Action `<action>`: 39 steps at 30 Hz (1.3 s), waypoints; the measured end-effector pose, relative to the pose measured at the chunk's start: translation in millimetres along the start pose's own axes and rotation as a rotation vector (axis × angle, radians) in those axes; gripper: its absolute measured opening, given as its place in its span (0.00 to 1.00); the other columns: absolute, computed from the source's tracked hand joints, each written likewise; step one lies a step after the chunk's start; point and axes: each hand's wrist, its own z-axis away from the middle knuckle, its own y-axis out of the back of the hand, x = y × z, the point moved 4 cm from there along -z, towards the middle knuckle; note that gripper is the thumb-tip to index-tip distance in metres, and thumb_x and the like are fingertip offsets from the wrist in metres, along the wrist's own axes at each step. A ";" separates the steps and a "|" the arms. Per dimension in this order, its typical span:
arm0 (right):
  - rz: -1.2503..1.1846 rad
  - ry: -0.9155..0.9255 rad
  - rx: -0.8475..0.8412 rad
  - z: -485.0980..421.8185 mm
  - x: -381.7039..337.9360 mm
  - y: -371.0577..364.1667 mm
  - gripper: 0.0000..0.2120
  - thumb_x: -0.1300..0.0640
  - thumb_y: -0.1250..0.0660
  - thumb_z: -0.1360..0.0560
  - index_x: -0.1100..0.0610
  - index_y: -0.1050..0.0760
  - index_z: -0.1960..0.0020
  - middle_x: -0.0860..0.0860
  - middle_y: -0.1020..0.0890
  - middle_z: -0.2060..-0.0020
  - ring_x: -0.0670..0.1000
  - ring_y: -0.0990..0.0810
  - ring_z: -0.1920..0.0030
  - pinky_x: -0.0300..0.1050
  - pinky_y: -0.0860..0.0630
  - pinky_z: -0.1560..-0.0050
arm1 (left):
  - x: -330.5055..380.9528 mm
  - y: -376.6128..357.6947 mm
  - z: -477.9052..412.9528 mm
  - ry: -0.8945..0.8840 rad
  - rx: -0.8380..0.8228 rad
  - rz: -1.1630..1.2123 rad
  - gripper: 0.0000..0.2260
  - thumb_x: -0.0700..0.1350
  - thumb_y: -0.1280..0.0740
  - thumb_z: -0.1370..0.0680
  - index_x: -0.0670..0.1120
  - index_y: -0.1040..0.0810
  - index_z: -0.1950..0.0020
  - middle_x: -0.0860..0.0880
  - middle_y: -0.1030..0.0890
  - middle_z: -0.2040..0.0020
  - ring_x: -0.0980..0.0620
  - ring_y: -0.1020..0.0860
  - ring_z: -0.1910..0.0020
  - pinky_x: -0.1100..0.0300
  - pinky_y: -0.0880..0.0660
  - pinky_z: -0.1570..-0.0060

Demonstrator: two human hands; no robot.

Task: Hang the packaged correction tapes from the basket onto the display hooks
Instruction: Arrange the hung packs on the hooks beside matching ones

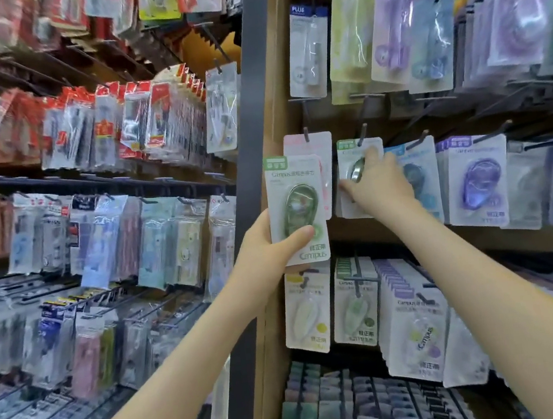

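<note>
**A:** Where do the correction tapes lie?

**B:** Our left hand point(272, 244) clamps one green pack point(297, 207), thumb across its lower card, just beside the display. Our right hand point(381, 185) closes on the blister of a second green pack point(347, 158) at its hook point(361, 132). No basket is in view.

**A:** How will such a pack handle?

**B:** We judge it light, with a thin card that bends and a blister that is stiff but slick. We would hold the card's lower edges, leaving the punched top free for the hook.
</note>
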 end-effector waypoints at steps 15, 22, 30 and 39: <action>-0.574 0.431 -0.020 86.2 -23.8 27.3 0.35 0.44 0.30 0.26 0.41 0.44 0.25 0.46 0.29 0.36 0.46 0.30 0.36 0.42 0.32 0.39 | 10.2 -35.2 -15.8 -0.213 0.048 -0.301 0.17 0.44 0.30 0.23 0.54 0.26 0.35 0.57 0.19 0.43 0.64 0.22 0.45 0.63 0.24 0.45; -0.481 0.383 0.232 69.7 -1.7 55.9 0.33 0.52 0.34 0.23 0.42 0.45 0.23 0.50 0.29 0.34 0.46 0.30 0.39 0.41 0.34 0.42 | 28.8 -46.0 -38.3 -0.407 -0.045 -0.665 0.26 0.52 0.32 0.22 0.51 0.35 0.26 0.57 0.29 0.32 0.63 0.32 0.32 0.67 0.35 0.33; -0.086 0.214 0.140 37.1 2.9 45.2 0.28 0.45 0.40 0.22 0.49 0.41 0.24 0.54 0.31 0.32 0.59 0.33 0.33 0.55 0.30 0.38 | 11.9 -26.9 -83.0 -0.456 0.117 -1.271 0.27 0.39 0.39 0.19 0.45 0.43 0.21 0.39 0.41 0.24 0.40 0.41 0.26 0.50 0.38 0.30; 0.052 0.071 0.012 10.7 0.7 8.4 0.34 0.45 0.39 0.20 0.50 0.51 0.21 0.60 0.38 0.29 0.62 0.34 0.32 0.56 0.29 0.40 | 13.2 -30.9 -85.4 -0.511 0.139 -1.269 0.28 0.38 0.37 0.21 0.44 0.42 0.22 0.41 0.37 0.26 0.43 0.36 0.30 0.53 0.32 0.34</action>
